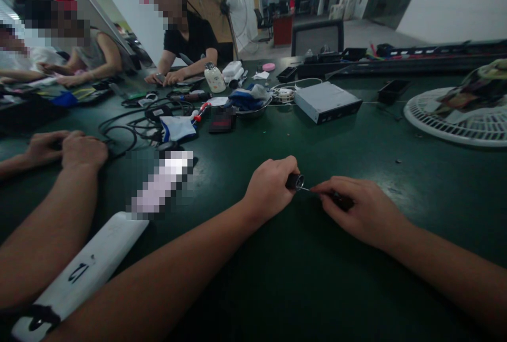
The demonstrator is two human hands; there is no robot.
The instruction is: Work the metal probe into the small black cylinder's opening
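Near the middle of the green table (245, 278), my left hand (270, 186) is wrapped round a small dark cylindrical part (295, 182), its open round end facing right. From the right, my right hand (358, 204) pinches a dark-handled tool (343, 201). The tool's thin metal shaft (306, 188) reaches leftward to the open end of the part. Whether the tip touches inside cannot be made out. Both hands are closed.
A neighbour's hands (83, 149) lie at the left, beside a long white object (95, 262). Cables (130, 120), a grey drive box (327, 101), a bowl with cloth (249, 100) and a white fan grille (443, 120) lie farther back. People (190, 40) sit across the table.
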